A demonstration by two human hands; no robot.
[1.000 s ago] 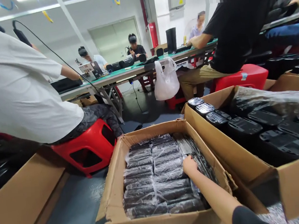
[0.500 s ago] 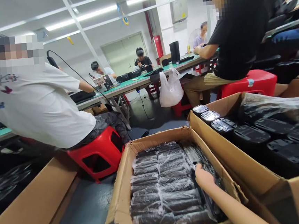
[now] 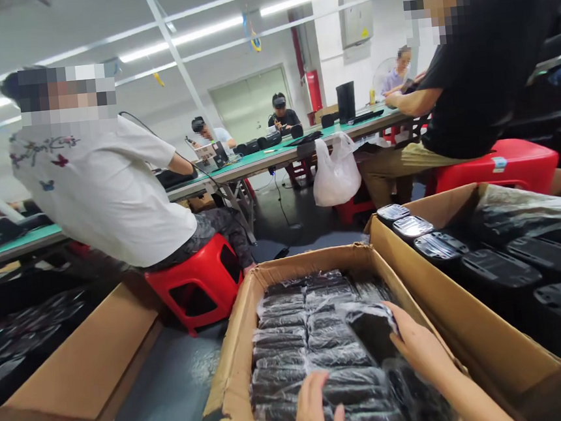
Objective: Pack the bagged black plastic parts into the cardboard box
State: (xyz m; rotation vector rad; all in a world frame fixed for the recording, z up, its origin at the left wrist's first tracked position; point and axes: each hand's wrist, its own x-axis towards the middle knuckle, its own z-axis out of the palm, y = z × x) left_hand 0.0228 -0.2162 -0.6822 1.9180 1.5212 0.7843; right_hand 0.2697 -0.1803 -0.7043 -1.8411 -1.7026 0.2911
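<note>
My right hand (image 3: 414, 336) grips a flat black part in clear plastic film (image 3: 372, 330) by its right edge, tilted up above the carton. My left hand (image 3: 313, 409) is at the carton's near side, fingers apart with nothing in them, over the wrapped pieces. The open cardboard carton (image 3: 227, 346) holds rows of black pieces in clear film (image 3: 281, 354). What the pieces are, I cannot make out.
Right of the carton, a larger box (image 3: 419, 283) holds black plastic housings (image 3: 499, 267). Another cardboard box (image 3: 77, 359) lies left. Co-workers sit on red stools (image 3: 194, 290) at a long bench (image 3: 251, 164). A white plastic bag (image 3: 336, 173) hangs from it.
My right hand has lifted the wrapped black part up out of the right-hand side of the carton. My left hand has come into view at the bottom. The view has shifted slightly.
</note>
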